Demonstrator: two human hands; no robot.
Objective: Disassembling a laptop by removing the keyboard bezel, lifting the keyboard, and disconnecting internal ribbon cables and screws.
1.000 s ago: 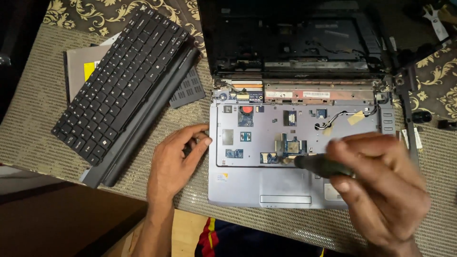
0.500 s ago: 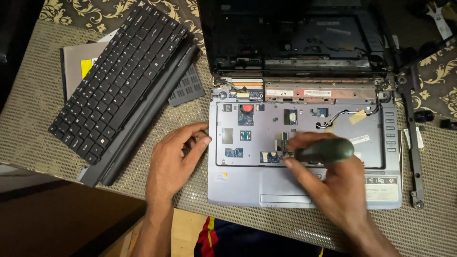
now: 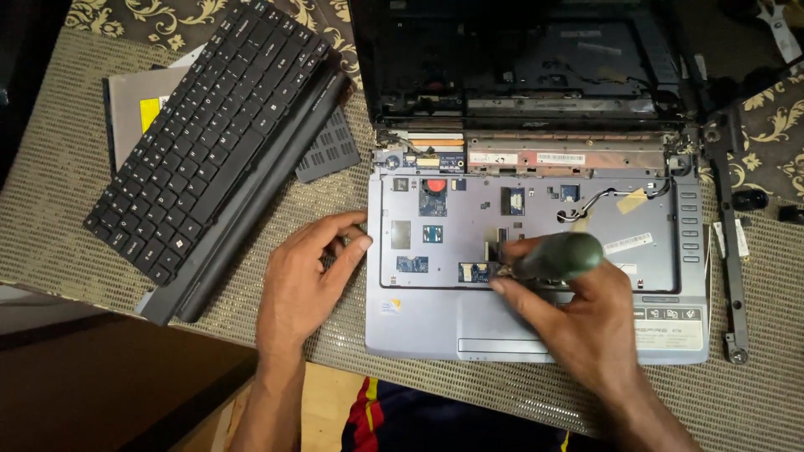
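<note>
Matt plastic laptop base (image 3: 419,326) on coarse woven mat (image 3: 67,243)

Count: 1 open laptop base (image 3: 536,326), 1 detached keyboard (image 3: 205,134), 1 screwdriver (image 3: 557,255) in my right hand (image 3: 578,314), 1 optical drive (image 3: 138,105), 1 hinge strip (image 3: 730,251).

A dark green-handled screwdriver (image 3: 556,256) is gripped in the right hand (image 3: 578,322), its tip set down on the bare metal deck of an opened laptop base (image 3: 419,322) (the keyboard bay is exposed). The base's left edge is touched by the fingers of the left hand (image 3: 306,280). A detached black keyboard (image 3: 205,125) is laid to the left on a woven mat (image 3: 50,234).
</note>
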